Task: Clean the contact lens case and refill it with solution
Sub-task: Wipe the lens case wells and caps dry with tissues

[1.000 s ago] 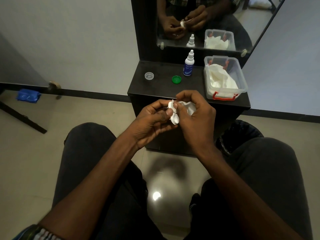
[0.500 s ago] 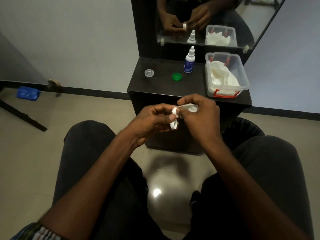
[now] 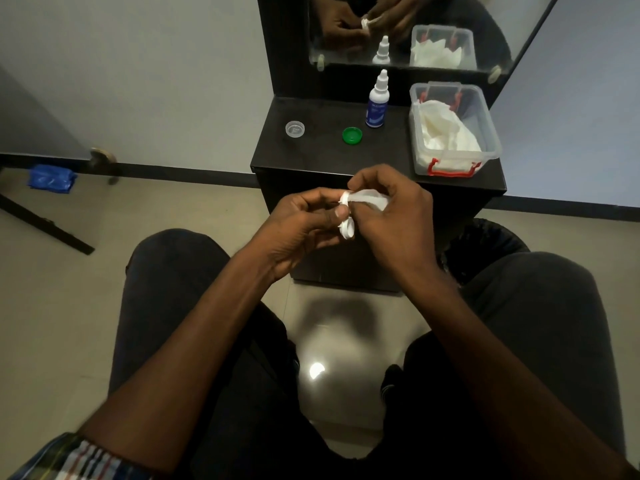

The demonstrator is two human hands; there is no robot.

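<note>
My left hand (image 3: 304, 225) pinches a white contact lens case (image 3: 347, 229), held on edge in front of the black dresser. My right hand (image 3: 393, 216) grips a white tissue (image 3: 370, 199) and presses it against the upper cup of the case. Its fingers hide most of the tissue. On the dresser top stand a small solution bottle (image 3: 376, 107) with a blue label, a green cap (image 3: 352, 135) and a clear cap (image 3: 295, 128), both lying loose.
A clear plastic box (image 3: 488, 140) with red latches holds white tissues at the right of the dresser top (image 3: 325, 154). A mirror (image 3: 398, 29) rises behind it. My knees flank the tiled floor. A blue bag (image 3: 51, 178) lies at the left wall.
The head view has shifted slightly. My right hand has worked the tissue from the lower part of the case up to its top cup. The left hand keeps its hold.
</note>
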